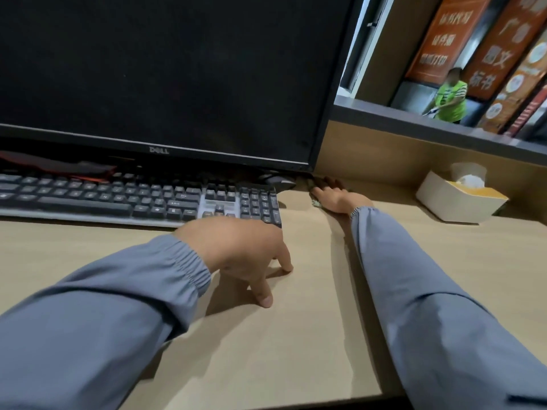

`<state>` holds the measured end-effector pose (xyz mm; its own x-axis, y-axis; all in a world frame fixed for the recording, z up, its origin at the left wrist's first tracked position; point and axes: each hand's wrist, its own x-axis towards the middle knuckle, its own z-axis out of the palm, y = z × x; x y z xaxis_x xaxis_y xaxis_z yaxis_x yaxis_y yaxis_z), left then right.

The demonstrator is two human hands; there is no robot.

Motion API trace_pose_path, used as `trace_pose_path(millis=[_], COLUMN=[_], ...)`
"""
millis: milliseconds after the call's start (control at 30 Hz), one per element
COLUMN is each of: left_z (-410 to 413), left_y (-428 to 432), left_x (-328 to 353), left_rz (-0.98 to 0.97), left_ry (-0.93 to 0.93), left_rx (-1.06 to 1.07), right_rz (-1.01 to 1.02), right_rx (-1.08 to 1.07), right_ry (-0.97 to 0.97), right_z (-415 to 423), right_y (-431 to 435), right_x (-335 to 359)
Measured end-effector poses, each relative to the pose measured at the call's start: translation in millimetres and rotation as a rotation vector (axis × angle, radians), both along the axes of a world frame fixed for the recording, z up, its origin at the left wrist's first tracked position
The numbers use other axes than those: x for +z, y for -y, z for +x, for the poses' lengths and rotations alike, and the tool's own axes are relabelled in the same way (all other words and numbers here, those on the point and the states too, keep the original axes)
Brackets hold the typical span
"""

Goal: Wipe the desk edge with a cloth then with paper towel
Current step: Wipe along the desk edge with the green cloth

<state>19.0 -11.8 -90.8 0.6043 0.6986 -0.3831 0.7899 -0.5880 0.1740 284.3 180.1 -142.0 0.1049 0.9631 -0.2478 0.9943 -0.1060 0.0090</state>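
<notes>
The right hand [334,196] lies flat, fingers straight and close, on a pale, crumpled cloth [316,203] that is mostly hidden. It is at one o'clock from the left hand [236,250], whose spread fingertips rest on the desk [296,335].

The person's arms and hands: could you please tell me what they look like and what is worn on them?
Both arms are covered by long, loose grey-blue sleeves. The left sleeve and the right sleeve look alike, each ending in a gathered elastic cuff at the wrist. The left hand and right hand are bare: no gloves, and no watch or rings that I can see.
</notes>
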Motion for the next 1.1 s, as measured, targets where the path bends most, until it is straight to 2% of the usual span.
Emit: trace_pose_path(millis=[233, 467, 1100], left_z=[-1.0, -9.3, -4.2], left_y=[6.6, 16.5, 20.1], left_x=[-1.6, 0.3, -4.0], left_rz=[0.017, 0.013, 0.044], left_ry=[0.021, 0.027, -0.008], left_rx=[0.011, -0.001, 0.02], right_rz=[0.043, 0.078, 0.036], right_rx=[-0.036, 0.029, 0.07], right_ry=[-0.03, -0.016, -0.074], right_z=[0.8, -1.5, -5.4], right_y=[4.2, 25.5, 99.7], right_x=[-1.9, -9.6, -10.7])
